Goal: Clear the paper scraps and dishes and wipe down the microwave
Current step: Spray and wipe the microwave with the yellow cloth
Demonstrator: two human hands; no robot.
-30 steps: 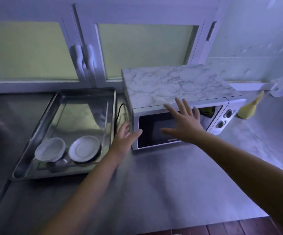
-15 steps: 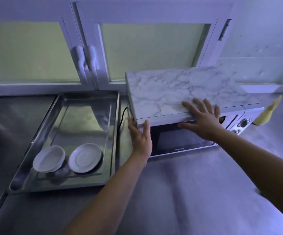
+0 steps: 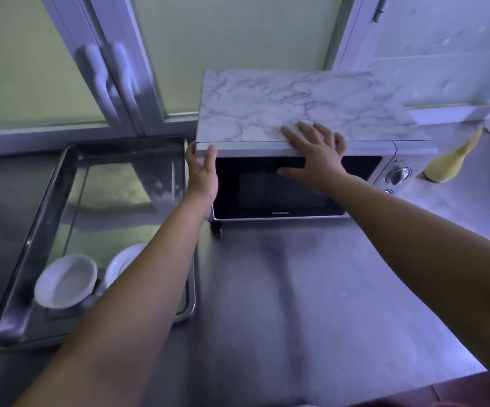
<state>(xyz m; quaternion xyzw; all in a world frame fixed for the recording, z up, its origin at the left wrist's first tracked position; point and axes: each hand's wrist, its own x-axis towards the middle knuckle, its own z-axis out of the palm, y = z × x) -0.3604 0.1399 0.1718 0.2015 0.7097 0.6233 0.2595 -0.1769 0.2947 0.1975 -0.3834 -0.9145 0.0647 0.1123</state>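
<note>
Left hand (image 3: 201, 174) grips the microwave (image 3: 282, 113) corner. Just left of it the tray (image 3: 126, 143) rim crowds in, leaving only a slim gap. Behind the grip, doors (image 3: 149, 83) stand close. Right of the right hand (image 3: 315, 160), a yellow cloth (image 3: 449, 163) sits beside the side wall, with a ledge (image 3: 449, 113) jutting above it. Back toward the wrists there's bare counter (image 3: 296, 289) — wide open.

Marble-topped microwave (image 3: 267, 198) — 2 white dishes (image 3: 66, 284)
</note>
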